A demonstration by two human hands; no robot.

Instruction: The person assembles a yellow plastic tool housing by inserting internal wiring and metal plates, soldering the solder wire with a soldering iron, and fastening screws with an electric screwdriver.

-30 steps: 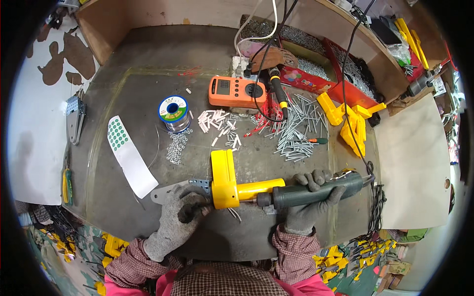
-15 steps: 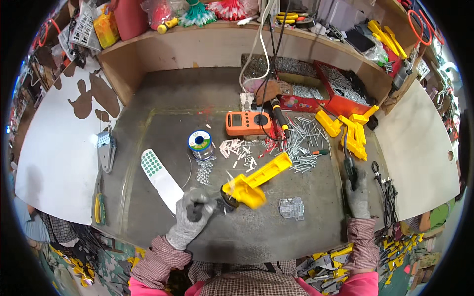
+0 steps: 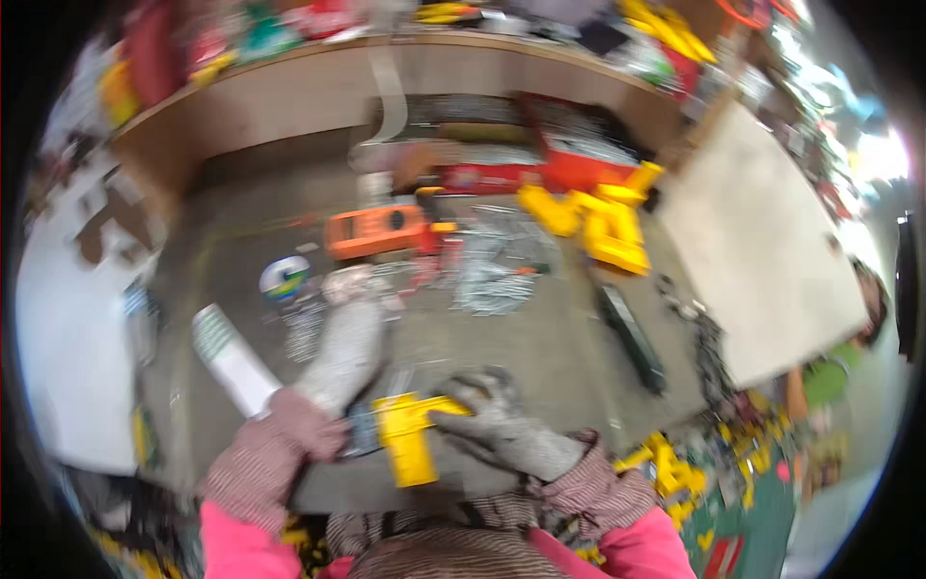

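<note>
Yellow T-shaped part [image 3: 406, 444] is now pinched by the right hand [image 3: 487, 413]; the left hand [image 3: 351, 340] has moved far, to pale tubes [image 3: 345, 282], grip too blurred to tell.

Wore lt-grey knit gloves: L glove [image 3: 349, 355] blurry, R glove [image 3: 516, 434] darker nr fingers. Brownish-pink oversleeves [image 3: 265, 439] w/ fine pattern, gathered nr wrists. Bright pink top [image 3: 246, 540] showed above. Front: brownish patterned apron [image 3: 449, 555], also blurry.

Left hand [image 3: 355, 320] outstretched, right hand [image 3: 489, 411] seemingly curled.
</note>
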